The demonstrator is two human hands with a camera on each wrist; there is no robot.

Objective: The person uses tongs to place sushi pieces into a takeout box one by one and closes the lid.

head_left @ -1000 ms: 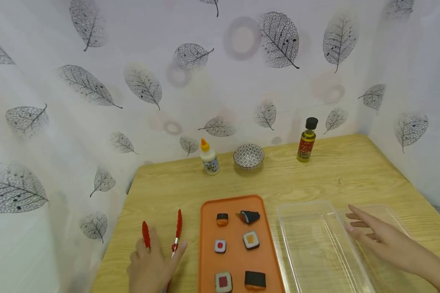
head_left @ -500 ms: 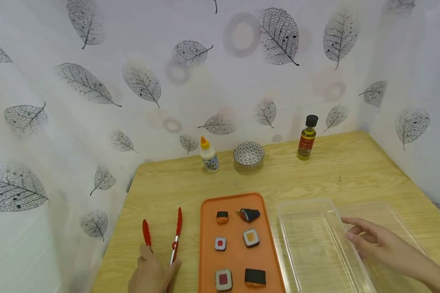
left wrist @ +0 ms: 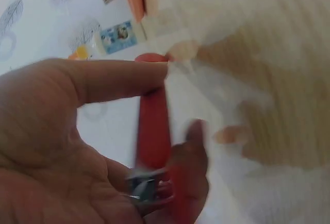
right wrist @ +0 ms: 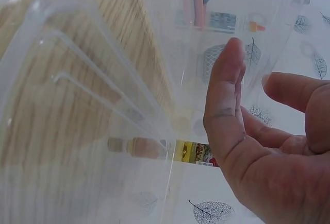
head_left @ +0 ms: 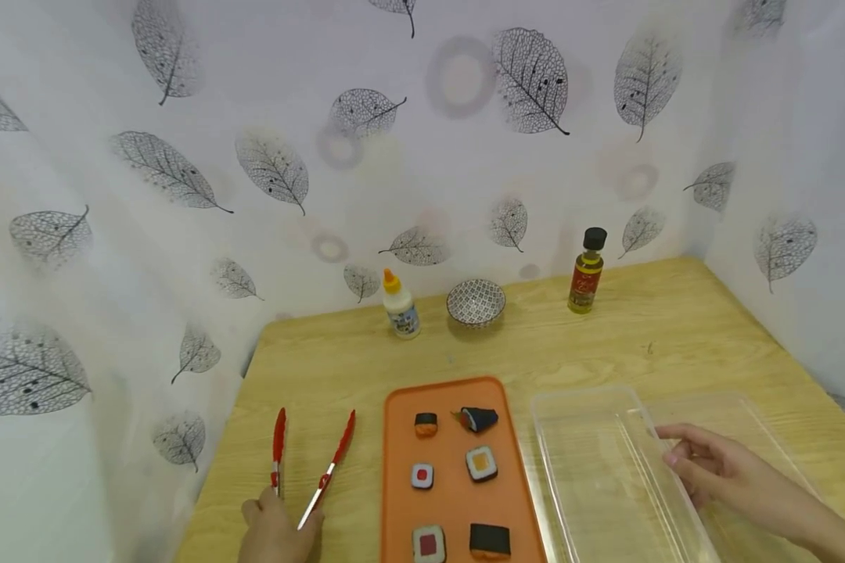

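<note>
While left hand (head_left: 278, 536) grips tongs (head_left: 329, 471), orange tray (head_left: 454, 500) holds sushi (head_left: 482, 464).

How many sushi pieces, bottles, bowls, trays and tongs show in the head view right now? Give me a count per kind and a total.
Sushi pieces: 6
Bottles: 2, the white bottle and the black-capped bottle
Patterned bowl: 1
Orange tray: 1
Pair of tongs: 1
Total: 11

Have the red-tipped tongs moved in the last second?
Yes: in the head view, the tongs have moved, their right tip swinging rightward, nearer the orange tray.
</note>
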